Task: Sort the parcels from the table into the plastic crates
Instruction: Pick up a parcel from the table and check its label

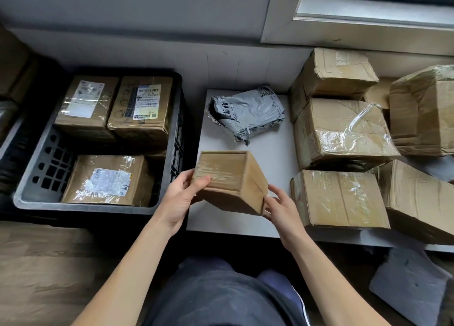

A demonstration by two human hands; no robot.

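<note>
While the left hand (181, 198) and right hand (282, 208) gripped opposite ends of the small brown taped cardboard box (228, 181) just right of the grey plastic crate (86, 206), its slick tape might have let it slip.

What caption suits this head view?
A cardboard box held by the left hand and right hand over the table, beside the crate.

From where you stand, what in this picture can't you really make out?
Head view only.
Held box: its underside faces away; the left hand and right hand cover its near corners.
Shipping labels in the crate: print too small to read.
Grey mailer bag: crumpled, so its text is partly folded away.
Far-right box: cut off by the frame edge.
</note>
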